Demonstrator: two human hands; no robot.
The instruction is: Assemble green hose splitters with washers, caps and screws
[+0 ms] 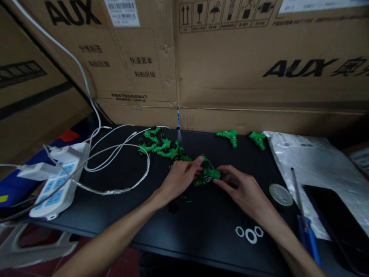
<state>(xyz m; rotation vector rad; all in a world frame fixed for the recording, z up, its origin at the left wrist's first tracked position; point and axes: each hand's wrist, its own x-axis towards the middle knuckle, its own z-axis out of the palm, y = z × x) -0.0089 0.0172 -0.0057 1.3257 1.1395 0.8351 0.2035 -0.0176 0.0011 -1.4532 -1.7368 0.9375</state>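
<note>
Between my hands is a green Y-shaped hose splitter with black parts on it, held just above the dark table. My left hand pinches it from the left with the thumb on top. From the right, the thumb and fingers of my right hand close around its round green end. A pile of similar green splitters lies behind my left hand. Three white rings rest in front of my right wrist. Small screws and a small black piece lie below my left hand.
Two green pieces stand apart near the large cardboard boxes. At right are a white plastic bag, a blue-handled screwdriver, a black phone and a round disc. A power strip with white cables occupies the left.
</note>
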